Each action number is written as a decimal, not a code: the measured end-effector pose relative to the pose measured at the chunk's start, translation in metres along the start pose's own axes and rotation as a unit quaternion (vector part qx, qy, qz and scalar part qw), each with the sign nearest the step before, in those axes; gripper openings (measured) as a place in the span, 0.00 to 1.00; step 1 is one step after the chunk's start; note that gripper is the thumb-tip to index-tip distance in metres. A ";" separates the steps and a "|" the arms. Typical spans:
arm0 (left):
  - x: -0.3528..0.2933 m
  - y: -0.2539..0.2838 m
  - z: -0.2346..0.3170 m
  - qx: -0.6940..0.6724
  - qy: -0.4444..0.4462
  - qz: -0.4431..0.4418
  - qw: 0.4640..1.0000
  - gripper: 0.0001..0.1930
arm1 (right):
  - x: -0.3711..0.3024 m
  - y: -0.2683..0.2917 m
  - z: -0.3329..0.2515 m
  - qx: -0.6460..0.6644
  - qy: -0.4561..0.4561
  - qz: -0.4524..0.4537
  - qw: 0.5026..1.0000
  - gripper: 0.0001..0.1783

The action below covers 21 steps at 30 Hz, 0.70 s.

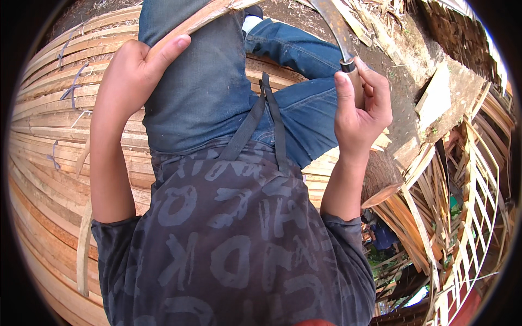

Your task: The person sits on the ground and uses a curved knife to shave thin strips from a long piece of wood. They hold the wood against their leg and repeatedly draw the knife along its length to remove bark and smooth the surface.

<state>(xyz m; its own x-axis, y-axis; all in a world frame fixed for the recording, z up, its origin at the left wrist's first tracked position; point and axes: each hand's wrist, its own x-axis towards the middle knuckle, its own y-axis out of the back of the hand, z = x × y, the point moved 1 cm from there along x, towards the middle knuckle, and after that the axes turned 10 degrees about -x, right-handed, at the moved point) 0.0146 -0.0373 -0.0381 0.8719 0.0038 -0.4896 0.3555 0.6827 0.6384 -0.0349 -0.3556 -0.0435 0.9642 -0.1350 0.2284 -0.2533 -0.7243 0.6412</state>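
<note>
My left hand (133, 73) is closed round the near end of a long pale wooden strip (204, 19), which slants up and right across my thigh and leaves the top of the picture. My right hand (365, 106) grips a sickle by its brown wooden handle (356, 87), with a dark collar at its top. The sickle's curved, rust-stained blade (334, 26) rises leftward toward the far end of the strip. Its tip is cut off by the upper edge, so I cannot tell whether blade and wood touch.
Bundled wooden slats (49, 141), tied with bluish strips, lie under and left of my blue jeans (196, 92). A cut log (383, 179) sits by my right forearm. Beyond it are split wood pieces (405, 228) and a pale lattice frame (481, 217). Wood scraps litter the ground ahead.
</note>
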 end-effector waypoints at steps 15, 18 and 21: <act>-0.002 0.000 0.006 -0.013 0.007 -0.022 1.000 0.39 | 0.012 -0.010 0.004 -0.040 0.018 -0.001 0.999 0.15; -0.003 0.000 0.008 -0.013 0.006 -0.021 1.000 0.39 | 0.016 -0.008 0.004 -0.063 0.038 0.003 0.997 0.15; -0.003 0.001 0.008 -0.010 0.010 -0.021 1.000 0.39 | 0.019 -0.005 0.012 -0.100 0.019 0.028 0.994 0.14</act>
<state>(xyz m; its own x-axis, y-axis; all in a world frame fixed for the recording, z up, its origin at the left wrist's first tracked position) 0.0148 -0.0424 -0.0312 0.8498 -0.0112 -0.5270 0.3842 0.6976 0.6047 -0.0147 -0.3626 -0.0508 0.9457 -0.1426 0.2922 -0.3200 -0.5672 0.7589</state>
